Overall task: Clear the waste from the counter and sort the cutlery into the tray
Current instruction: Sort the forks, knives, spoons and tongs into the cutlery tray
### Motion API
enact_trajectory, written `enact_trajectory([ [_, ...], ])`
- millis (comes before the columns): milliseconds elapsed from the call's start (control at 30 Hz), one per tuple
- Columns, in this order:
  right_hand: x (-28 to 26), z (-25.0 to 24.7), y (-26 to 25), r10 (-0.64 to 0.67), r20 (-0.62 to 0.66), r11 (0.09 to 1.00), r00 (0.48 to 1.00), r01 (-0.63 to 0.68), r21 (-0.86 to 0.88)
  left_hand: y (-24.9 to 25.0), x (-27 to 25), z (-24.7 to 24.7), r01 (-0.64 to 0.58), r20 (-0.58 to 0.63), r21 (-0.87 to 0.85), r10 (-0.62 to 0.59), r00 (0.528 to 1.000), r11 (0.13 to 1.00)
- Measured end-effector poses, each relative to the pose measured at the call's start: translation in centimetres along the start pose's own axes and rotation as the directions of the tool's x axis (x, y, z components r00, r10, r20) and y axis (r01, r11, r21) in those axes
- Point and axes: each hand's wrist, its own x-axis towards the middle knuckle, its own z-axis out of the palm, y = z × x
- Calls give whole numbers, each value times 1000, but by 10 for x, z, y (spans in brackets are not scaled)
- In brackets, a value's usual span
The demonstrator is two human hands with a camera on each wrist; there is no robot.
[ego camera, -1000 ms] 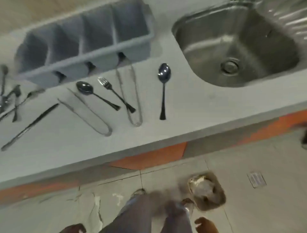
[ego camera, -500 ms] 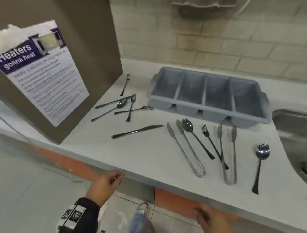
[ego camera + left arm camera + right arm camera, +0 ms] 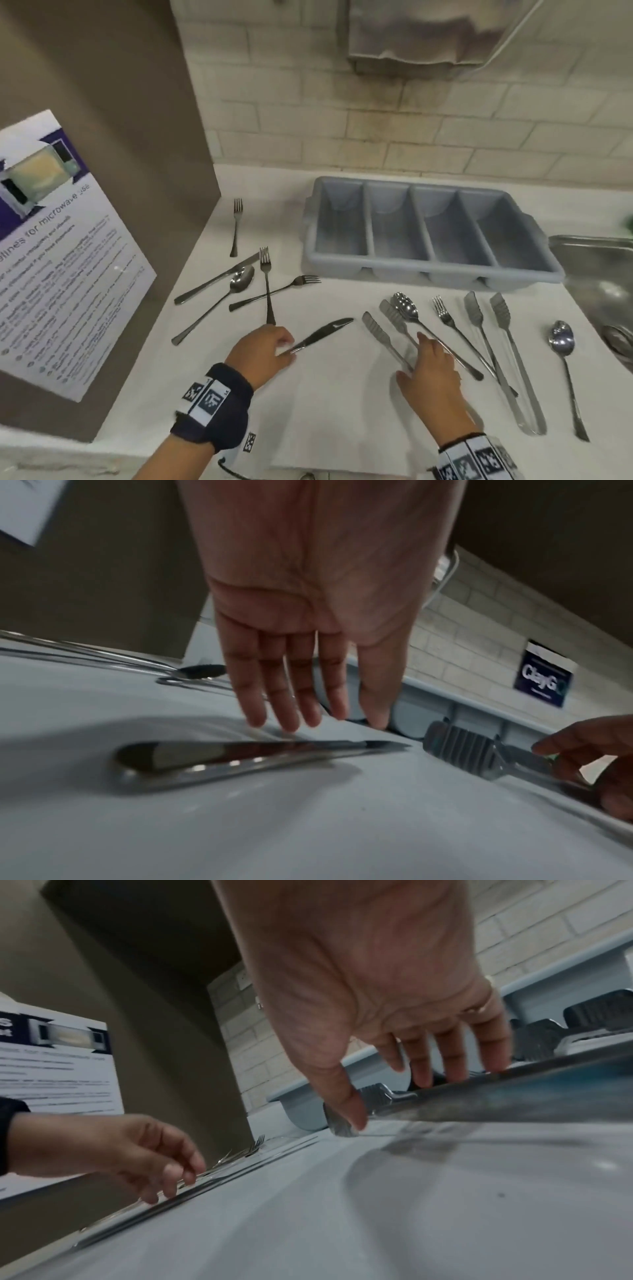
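The white table (image 3: 335, 404) carries a grey four-slot tray (image 3: 431, 274) at 1 o'clock, its slots bare. Two pairs of tongs (image 3: 387, 337), forks and spoons lie below it from 9 to 3 o'clock. The right hand (image 3: 430, 371) hovers over the nearer tongs at 5 o'clock, grip released, fingers straight. The left hand (image 3: 262, 353) hangs over the knife (image 3: 322, 334) handle at 7 o'clock, grip released.

My left hand (image 3: 261, 353) is covering the knife (image 3: 323, 334) handle's end; my right hand (image 3: 428, 371) is hiding part of the tongs (image 3: 378, 330). The sink (image 3: 596, 270) is running off-frame.
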Motion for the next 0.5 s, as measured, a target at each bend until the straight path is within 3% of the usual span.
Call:
enact_trajectory([
  [100, 0, -1, 2, 128, 87, 986, 988, -117, -121, 4, 18, 2, 29, 87, 99, -37, 996, 995],
  [200, -4, -4, 14, 22, 122, 988, 992, -3, -156, 5, 26, 5, 23, 132, 113, -38, 990, 993],
  [267, -11, -15, 18, -111, 197, 993, 974, 116, -11, 5, 27, 8, 4, 156, 154, -28, 987, 988],
  [367, -10, -58, -6, -218, 288, 911, 932, 89, 402, 2, 22, 11, -44, 125, 186, 21, 992, 982],
  [433, 12, -85, -38, -259, 212, 817, 942, 97, 569, -7, 20, 8, -42, 90, 126, 31, 995, 991],
  [500, 49, -102, -79, -267, 28, 791, 963, 202, 578, -17, 15, 2, -11, 59, 2, 11, 998, 1000],
])
